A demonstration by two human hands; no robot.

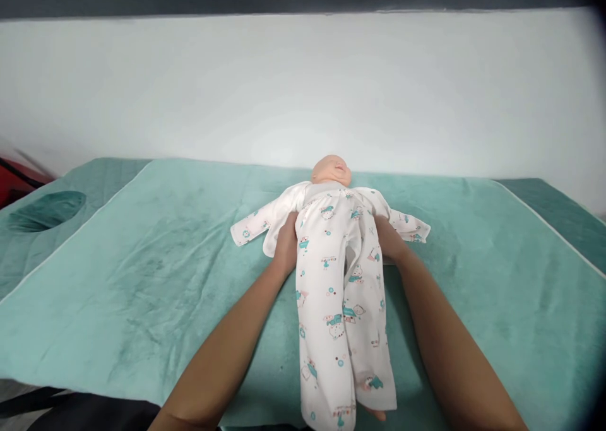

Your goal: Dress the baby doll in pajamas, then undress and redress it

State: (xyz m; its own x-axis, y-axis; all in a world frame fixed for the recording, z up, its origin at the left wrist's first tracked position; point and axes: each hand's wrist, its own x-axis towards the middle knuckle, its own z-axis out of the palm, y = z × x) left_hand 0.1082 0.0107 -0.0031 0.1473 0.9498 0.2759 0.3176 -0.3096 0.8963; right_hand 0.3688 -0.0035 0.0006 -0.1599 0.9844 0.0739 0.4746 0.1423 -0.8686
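A baby doll (331,169) lies on its back, head toward the wall. It wears a white printed baby top (291,197) with the sleeves spread out and matching baby trousers (324,279), their waist high on the chest. My left hand (286,245) is closed at the left side of the trousers, beside the hem of the top. On the opposite side, my right hand (389,238) grips the trousers below the other sleeve. The fingertips of both hands are hidden behind the cloth and the doll. One foot (376,413) shows at the right trouser cuff.
A green plush cover (165,279) lies under the doll on a padded bed, which has an oval hole (47,211) at the left. A white wall (303,90) rises behind the far edge. Something red (19,185) stands at the far left.
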